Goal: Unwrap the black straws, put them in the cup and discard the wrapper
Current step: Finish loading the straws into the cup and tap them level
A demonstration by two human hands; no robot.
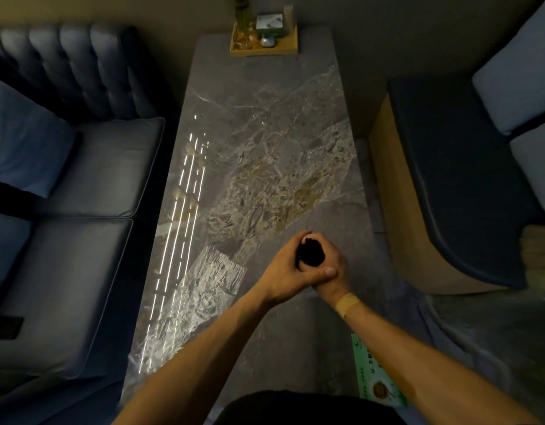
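Note:
A bundle of black straws (pixel 310 252) stands upright over the marble table (pixel 265 133), seen end-on from above. My left hand (pixel 283 266) and my right hand (pixel 332 271) are both wrapped around the bundle, fingers overlapping, so only the straw tips show. A crinkled clear plastic wrapper (pixel 200 289) lies flat on the table to the left of my hands, stretching toward the near left edge. No cup is visible; whatever is below the straws is hidden by my hands.
A wooden tray (pixel 263 46) with a plant and small items sits at the table's far end. A green printed card (pixel 377 372) lies at the near right edge. Blue sofas (pixel 65 179) flank the table on both sides.

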